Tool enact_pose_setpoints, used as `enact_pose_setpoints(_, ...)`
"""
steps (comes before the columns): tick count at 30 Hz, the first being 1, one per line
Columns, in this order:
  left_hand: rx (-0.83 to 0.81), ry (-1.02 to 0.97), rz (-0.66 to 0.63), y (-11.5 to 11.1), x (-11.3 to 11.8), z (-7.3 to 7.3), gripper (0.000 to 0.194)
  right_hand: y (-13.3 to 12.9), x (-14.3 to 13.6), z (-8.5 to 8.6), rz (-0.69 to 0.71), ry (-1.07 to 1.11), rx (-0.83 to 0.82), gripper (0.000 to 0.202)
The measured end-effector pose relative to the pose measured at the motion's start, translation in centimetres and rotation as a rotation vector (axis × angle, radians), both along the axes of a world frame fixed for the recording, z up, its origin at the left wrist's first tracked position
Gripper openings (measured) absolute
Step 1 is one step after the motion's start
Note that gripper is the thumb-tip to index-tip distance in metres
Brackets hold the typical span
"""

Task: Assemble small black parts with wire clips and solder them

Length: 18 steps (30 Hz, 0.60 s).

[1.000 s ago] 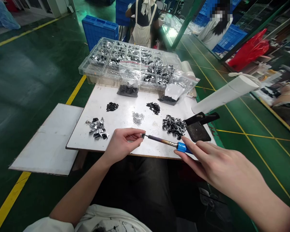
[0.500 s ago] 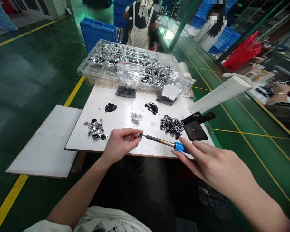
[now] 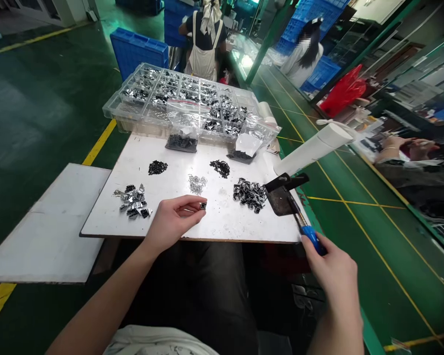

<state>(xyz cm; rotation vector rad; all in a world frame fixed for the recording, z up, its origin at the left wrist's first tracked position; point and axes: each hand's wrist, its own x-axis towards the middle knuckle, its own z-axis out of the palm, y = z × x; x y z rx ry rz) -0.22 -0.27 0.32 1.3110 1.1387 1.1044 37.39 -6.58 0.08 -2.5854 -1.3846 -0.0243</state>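
Between the thumb and fingertips of my left hand (image 3: 172, 219) is a small black part (image 3: 203, 205), held over the white board (image 3: 192, 229). My right hand (image 3: 331, 266) grips a soldering iron (image 3: 311, 236) by its blue handle, at the board's right edge. The iron's metal barrel points up and left, against or over a dark holder plate (image 3: 280, 201) with black bars; its tip is hard to make out. Left of the holder lies a pile of black and silver parts (image 3: 249, 194). Small metal pieces (image 3: 197, 184) lie just beyond my left fingertips.
Piles of black bits (image 3: 158, 167) and silvery parts (image 3: 133, 201) lie on the left. Plastic bags of black pieces (image 3: 182, 142) stand before a clear compartment box (image 3: 151, 111). A white tube (image 3: 314, 148) leans at right. A co-worker (image 3: 203, 44) is beyond the box.
My right hand has drawn the soldering iron away from the small part, rightward to the dark holder. My left hand still pinches the part. The whole view has shifted slightly.
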Motion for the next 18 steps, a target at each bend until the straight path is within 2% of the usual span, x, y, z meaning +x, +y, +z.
enact_pose_setpoints(6, -0.004, 0.030, 0.011, 0.1, 0.1, -0.1, 0.026, 4.5, 0.4, -0.8, 0.220, -0.125, 0.112, 0.059)
enact_pose_setpoints(9, -0.002, 0.033, 0.004, 0.1, 0.2, -0.1, 0.027, 6.0, -1.2, -1.1, 0.270, -0.137, 0.232, 0.050)
enact_pose_setpoints(11, 0.009, 0.037, -0.015, 0.0, 0.2, -0.1, 0.027, 6.6, -3.7, -0.7, 0.344, -0.118, 0.429, 0.041)
enact_pose_setpoints(13, 0.023, 0.043, -0.047, -0.1, 0.3, -0.2, 0.027, 7.3, -7.1, 0.3, 0.511, 0.005, 0.611, 0.031)
enact_pose_setpoints(16, 0.039, 0.065, -0.135, -0.3, 0.3, -0.1, 0.025, 9.1, -13.1, 2.5, 0.887, 0.318, 0.539, 0.018)
enact_pose_setpoints(18, 0.050, 0.093, -0.208, -0.4, 0.3, 0.0, 0.022, 11.2, -16.8, 3.5, 1.115, 0.367, 0.425, 0.019)
